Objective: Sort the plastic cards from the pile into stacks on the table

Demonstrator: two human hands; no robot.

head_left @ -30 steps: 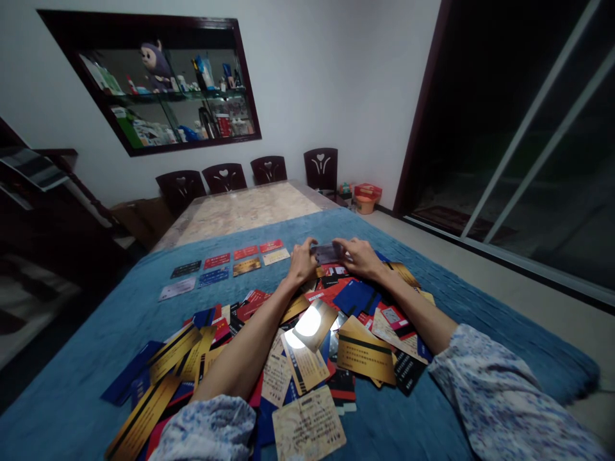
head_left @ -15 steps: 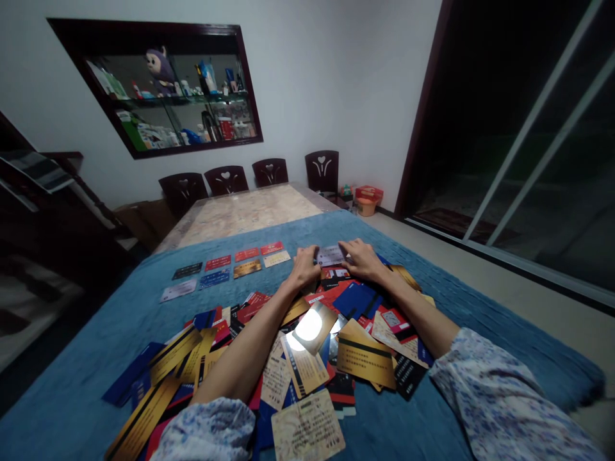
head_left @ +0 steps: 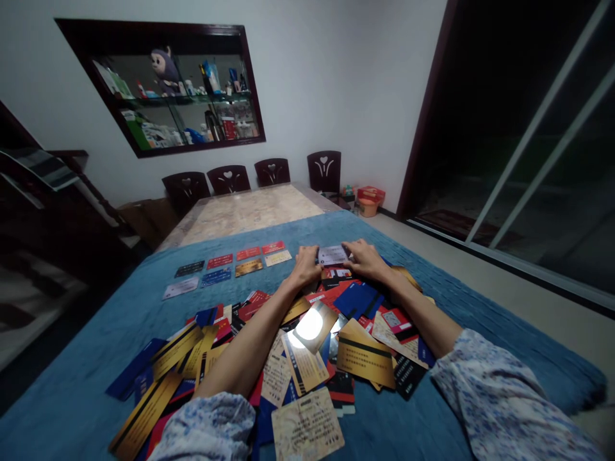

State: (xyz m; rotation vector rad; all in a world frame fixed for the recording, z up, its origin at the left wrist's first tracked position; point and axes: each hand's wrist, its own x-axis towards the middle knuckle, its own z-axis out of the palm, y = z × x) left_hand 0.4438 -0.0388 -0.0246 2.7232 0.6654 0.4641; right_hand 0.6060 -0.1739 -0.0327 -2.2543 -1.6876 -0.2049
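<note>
A pale silver card (head_left: pixel 332 255) is held by its two short edges between my hands, at the far side of the card pile. My left hand (head_left: pixel 305 266) grips its left edge with thumb and fingers. On its right edge, the fingers of my right hand (head_left: pixel 365 259) are closed. Beneath my forearms spreads a loose heap of gold, blue, red and black cards, among them a gold card (head_left: pixel 366 354) and a beige card (head_left: pixel 307 426). Left of my hands, two rows of cards lie face up, including a blue card (head_left: pixel 216 277) and a cream card (head_left: pixel 278 257).
A blue cloth (head_left: pixel 120 320) covers the near part of the marble-patterned table (head_left: pixel 259 208). Dark chairs (head_left: pixel 228 178) stand along its far side. Behind them is a wall niche with glass shelves (head_left: pixel 206 98). An orange bucket (head_left: pixel 368 206) sits on the floor near the sliding door.
The view has shifted slightly. Both hands stay on the silver card, which seems nearly still, and the heap and the rows look the same.
</note>
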